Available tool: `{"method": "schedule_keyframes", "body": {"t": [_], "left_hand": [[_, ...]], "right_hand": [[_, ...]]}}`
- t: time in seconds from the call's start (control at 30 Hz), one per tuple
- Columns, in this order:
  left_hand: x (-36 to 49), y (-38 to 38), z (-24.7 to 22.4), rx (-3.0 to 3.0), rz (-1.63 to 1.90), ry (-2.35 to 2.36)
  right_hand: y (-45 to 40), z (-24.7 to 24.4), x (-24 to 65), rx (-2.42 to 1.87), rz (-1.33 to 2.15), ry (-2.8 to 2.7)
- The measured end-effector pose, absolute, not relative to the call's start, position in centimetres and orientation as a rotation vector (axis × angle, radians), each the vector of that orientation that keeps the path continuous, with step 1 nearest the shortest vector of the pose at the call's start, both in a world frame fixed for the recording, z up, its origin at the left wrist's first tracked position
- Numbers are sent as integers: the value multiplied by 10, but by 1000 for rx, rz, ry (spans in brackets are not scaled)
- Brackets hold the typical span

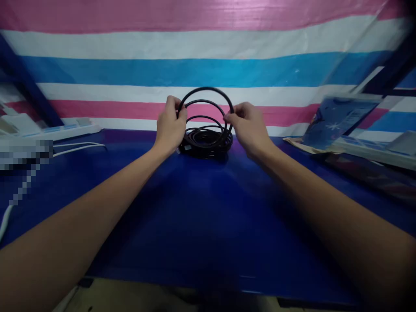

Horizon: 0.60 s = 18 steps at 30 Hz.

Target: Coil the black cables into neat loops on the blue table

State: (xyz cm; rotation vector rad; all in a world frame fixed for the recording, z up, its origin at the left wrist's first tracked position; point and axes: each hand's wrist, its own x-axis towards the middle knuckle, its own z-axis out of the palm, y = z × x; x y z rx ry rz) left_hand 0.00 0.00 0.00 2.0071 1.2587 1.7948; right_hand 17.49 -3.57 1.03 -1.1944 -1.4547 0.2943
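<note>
A black cable lies in a coil at the back of the blue table, with a few of its loops raised upright above the pile. My left hand is closed on the left side of the raised loops, thumb and fingers pinching the cable. On the opposite side, my right hand pinches the same loops between thumb and fingers. The lower turns of the coil rest on the tabletop between both hands. Small pale tags show at the coil's lower left.
The blue table ends at a front edge below. White power strips with white cords lie at the left. At the right are a blue packet, a dark flat object and another pale strip. A striped sheet hangs behind.
</note>
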Motion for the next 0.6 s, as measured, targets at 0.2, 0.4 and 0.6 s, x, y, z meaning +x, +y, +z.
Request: {"method": "schedule_keyframes", "body": {"t": [0.2, 0.4, 0.6], "left_hand": [[10, -10, 12, 1607, 1807, 957], [8, -21, 17, 1611, 1736, 1018], [7, -20, 12, 1850, 1473, 1180]], "right_hand": [[-49, 17, 161, -1100, 126, -1432], [-62, 18, 152, -834, 868, -1449], [-67, 22, 146, -787, 853, -1242]]}}
